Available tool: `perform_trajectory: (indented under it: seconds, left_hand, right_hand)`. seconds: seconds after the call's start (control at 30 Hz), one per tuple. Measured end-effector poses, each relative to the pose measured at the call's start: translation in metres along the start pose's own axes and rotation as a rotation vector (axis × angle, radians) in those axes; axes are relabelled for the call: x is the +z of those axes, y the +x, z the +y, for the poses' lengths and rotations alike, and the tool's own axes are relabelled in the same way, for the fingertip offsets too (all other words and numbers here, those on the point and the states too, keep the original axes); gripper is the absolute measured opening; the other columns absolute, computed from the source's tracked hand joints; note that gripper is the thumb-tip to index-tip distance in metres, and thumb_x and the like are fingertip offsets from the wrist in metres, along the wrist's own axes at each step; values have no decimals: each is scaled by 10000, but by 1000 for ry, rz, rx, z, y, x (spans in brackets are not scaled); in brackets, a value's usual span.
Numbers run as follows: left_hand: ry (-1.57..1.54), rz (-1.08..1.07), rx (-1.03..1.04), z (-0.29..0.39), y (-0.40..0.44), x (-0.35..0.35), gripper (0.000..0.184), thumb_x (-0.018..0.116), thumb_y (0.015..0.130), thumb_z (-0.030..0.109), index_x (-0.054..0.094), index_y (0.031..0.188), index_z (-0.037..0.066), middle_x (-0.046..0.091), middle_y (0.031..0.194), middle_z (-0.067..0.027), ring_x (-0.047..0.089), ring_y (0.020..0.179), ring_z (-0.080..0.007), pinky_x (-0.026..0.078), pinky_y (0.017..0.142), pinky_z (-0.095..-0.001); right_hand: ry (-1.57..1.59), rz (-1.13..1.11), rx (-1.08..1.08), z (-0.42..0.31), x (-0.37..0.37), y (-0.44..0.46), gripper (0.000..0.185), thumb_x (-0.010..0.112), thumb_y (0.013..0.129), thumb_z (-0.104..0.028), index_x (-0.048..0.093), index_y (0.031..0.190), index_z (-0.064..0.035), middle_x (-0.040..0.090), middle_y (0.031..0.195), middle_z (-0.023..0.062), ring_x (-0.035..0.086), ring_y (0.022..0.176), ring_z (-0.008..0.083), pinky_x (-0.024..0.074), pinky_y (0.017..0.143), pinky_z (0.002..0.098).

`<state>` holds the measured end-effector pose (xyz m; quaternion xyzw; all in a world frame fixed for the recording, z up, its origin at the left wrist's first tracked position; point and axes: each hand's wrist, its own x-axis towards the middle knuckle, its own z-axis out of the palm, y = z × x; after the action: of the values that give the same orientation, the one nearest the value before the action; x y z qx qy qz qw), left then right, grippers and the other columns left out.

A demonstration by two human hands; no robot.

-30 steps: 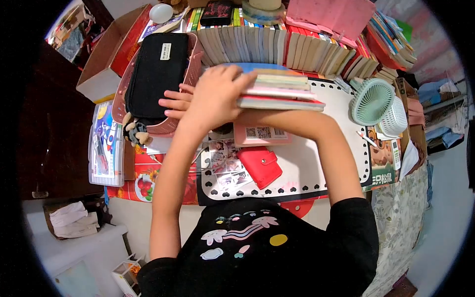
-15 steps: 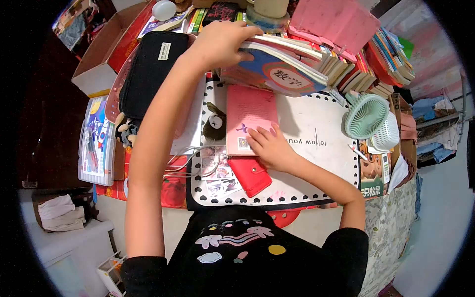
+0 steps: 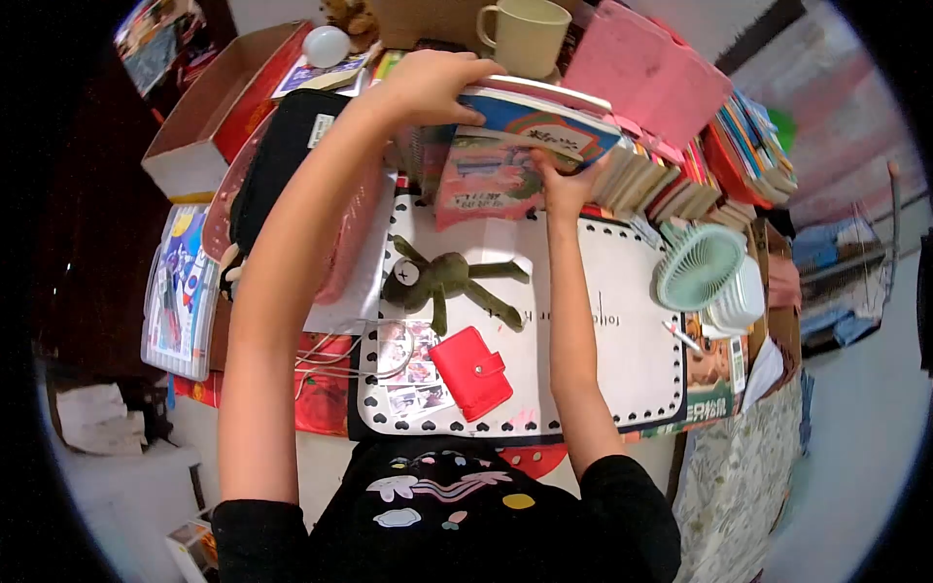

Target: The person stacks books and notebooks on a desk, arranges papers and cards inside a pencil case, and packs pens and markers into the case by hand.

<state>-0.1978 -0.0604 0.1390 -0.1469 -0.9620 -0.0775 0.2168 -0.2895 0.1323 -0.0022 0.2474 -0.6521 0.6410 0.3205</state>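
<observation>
My left hand (image 3: pixel 434 87) is closed on the upper left corner of a stack of books (image 3: pixel 535 124), which stands tilted before the book row. My right hand (image 3: pixel 566 185) pinches the pink book (image 3: pixel 486 185) near its upper right corner, just under the stack. The pink book is upright against the blue-covered front of the stack. Below them a dark green plush toy (image 3: pixel 449 282) lies on the white mat (image 3: pixel 622 321). A red wallet (image 3: pixel 471 372) sits nearer to me, beside some small photos (image 3: pixel 413 364).
On the left are a black pouch (image 3: pixel 277 165) in a pink basket and a clear case (image 3: pixel 182 291). Green (image 3: pixel 698 269) and white baskets stand at the right. A beige mug (image 3: pixel 525 37) and a pink box (image 3: pixel 646 73) are at the back.
The pink book has gone from the mat up against the stack, with my right hand on it. The plush toy is now fully uncovered. My left hand keeps hold of the stack.
</observation>
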Motion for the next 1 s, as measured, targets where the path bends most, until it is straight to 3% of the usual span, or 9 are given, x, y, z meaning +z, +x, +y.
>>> perform_trajectory:
  seconds: [0.07,0.13,0.27,0.33,0.5,0.57,0.73,0.87,1.0]
  left_hand:
    - [51,-157,-91,2,5,-8,681,693,599,263,407,1206,147,541,1055,-95,512,988,-266,407,826,-359]
    - [387,238,-211,16,-11,4,781,716,569,299,353,1245,158,461,1193,-74,412,1123,-271,342,905,-404]
    - [-204,643,-478,36,-48,56,1184,791,432,423,114,1327,43,171,1344,-217,184,1241,-372,175,1019,-434]
    - [-312,621,-560,26,-64,106,1265,815,404,358,19,1324,15,115,1329,-266,141,1244,-390,180,1013,-434]
    - [-684,752,-610,1,-62,155,1324,848,337,316,17,1318,-1,179,1323,-252,224,1224,-351,213,1003,-395]
    - [-584,866,-641,2,-63,166,1149,845,289,246,248,1246,27,352,1179,-180,346,1099,-315,289,940,-376]
    - [-724,597,-943,19,-75,153,1135,838,335,332,211,1216,-12,296,1198,-215,279,1156,-347,229,987,-383]
    - [-944,1038,-383,50,-78,115,1114,852,320,294,257,1222,27,349,1173,-132,346,1092,-254,281,939,-346]
    - [-726,1281,-299,94,-73,82,1040,838,315,367,318,1161,57,382,998,-125,401,912,-280,335,780,-377]
  right_hand:
    - [219,-137,231,16,4,8,922,808,536,-164,241,1244,1,456,1075,121,475,979,210,427,785,304]
    - [507,-214,466,1,4,18,747,778,577,-78,328,1168,9,506,997,88,535,874,173,470,696,262]
    - [93,-225,85,36,10,27,565,720,611,23,413,1085,8,541,947,123,583,745,194,536,585,307]
    - [381,-235,426,21,9,26,519,707,618,36,436,1059,12,551,936,134,584,741,208,541,604,328]
    - [414,-312,473,82,-11,17,470,669,705,-50,428,1109,-27,542,996,109,577,805,192,516,608,314]
    - [486,-276,590,127,-21,9,438,651,731,-93,435,1102,-5,532,1046,124,572,845,237,507,646,322]
    - [86,-379,48,55,-39,14,490,659,681,-31,403,1083,79,518,1043,176,537,884,249,469,778,356]
    - [-337,-312,-255,48,-54,28,492,664,675,-56,410,1073,83,522,1028,176,531,884,247,454,796,354]
    - [-439,-276,-246,2,-41,45,495,667,676,-103,422,1067,76,527,1016,172,530,884,241,445,797,350]
